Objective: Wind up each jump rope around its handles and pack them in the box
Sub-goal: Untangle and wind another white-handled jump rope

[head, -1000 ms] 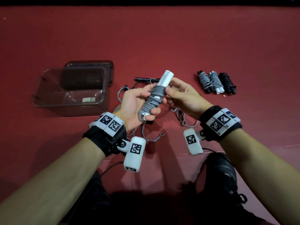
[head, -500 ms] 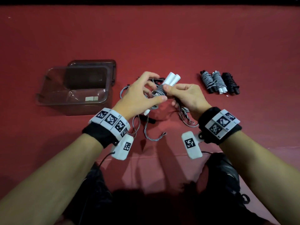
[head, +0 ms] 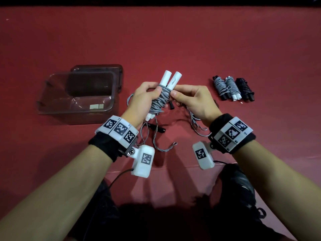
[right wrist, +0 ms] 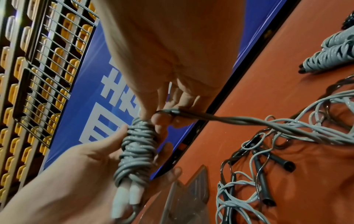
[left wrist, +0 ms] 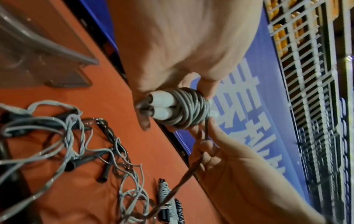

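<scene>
My left hand [head: 146,98] grips a pair of white handles [head: 169,80] half wound with grey rope [head: 160,100]; the coil [left wrist: 188,106] shows close in the left wrist view. My right hand [head: 190,100] pinches the free grey rope [right wrist: 191,114] right beside the coil [right wrist: 137,151], and the strand trails down to the red mat. Three wound ropes [head: 232,88], two grey and one black, lie at the right. The clear box [head: 74,94] sits open at the left with nothing but a label inside.
Loose grey rope [head: 159,138] and black handles [head: 157,128] lie tangled on the red mat [head: 173,40] under my hands. The box's lid [head: 99,68] lies behind the box. My knees are at the bottom edge.
My left hand turned palm inward and closed again round the bundle; the handles now stand more upright. My right hand brought the rope round to the coil's right side.
</scene>
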